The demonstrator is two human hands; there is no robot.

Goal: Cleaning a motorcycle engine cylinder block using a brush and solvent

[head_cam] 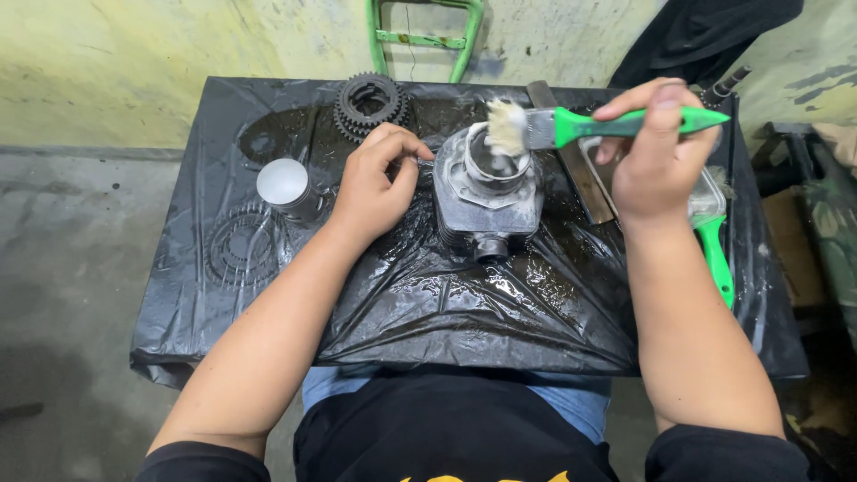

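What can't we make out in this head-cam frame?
- Head view: inside the cylinder block, hidden by brush bristles and rim.
- Clear container contents, hidden behind the right hand.
- Left hand fingertips curl under; contact with the block unclear.
- Flat gear detail, veiled by wet black plastic sheet.

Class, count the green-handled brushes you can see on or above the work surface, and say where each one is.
2. One brush is in the right hand, bristles at the metal cylinder. A second brush lies by the right wrist, partly hidden. Others may be hidden.
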